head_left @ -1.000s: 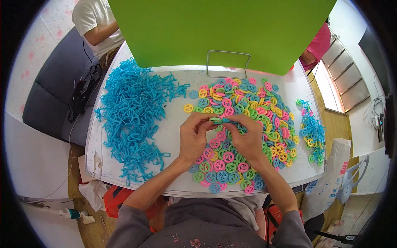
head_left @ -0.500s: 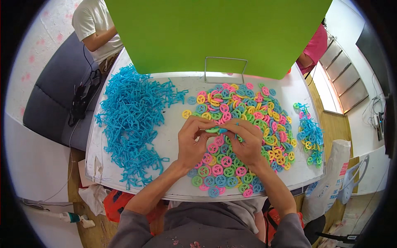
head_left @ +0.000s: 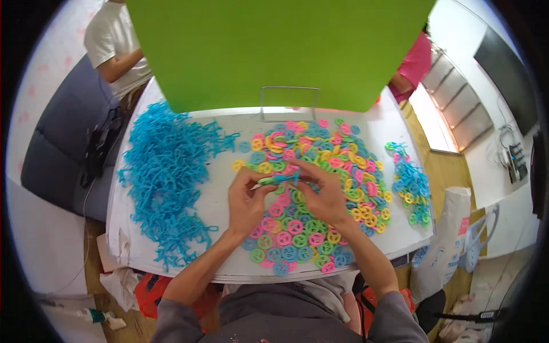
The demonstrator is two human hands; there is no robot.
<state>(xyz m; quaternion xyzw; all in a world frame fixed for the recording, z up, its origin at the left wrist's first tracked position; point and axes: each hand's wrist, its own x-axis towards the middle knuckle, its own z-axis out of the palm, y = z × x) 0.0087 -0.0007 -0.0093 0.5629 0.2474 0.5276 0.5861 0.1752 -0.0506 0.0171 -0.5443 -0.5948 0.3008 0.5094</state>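
Note:
Over the pile of wheels, my two hands meet, both closed. A green plastic wheel (head_left: 266, 181) is pinched between the thumb and fingers of my left hand (head_left: 247, 201). From the other side, my right hand (head_left: 323, 197) grips a small blue forked plastic piece (head_left: 284, 178), its end against the wheel; whether the two are joined I cannot tell. Beneath and around my hands spread many small spoked wheels (head_left: 294, 227) in pink, green, yellow and blue. To the left lies a large heap of blue forked pieces (head_left: 166, 166).
At the table's right edge sits a smaller pile of blue pieces with wheels (head_left: 410, 180). A green panel (head_left: 274, 51) with a wire stand (head_left: 290, 120) rises at the back. Two people are partly visible beyond it, a white shirt (head_left: 111, 48) left and a pink sleeve (head_left: 414, 63) right.
The view has shifted, so the whole table sits further left. Between my hands, more of the blue piece now shows beside the green wheel, and my right-hand fingers have changed their hold.

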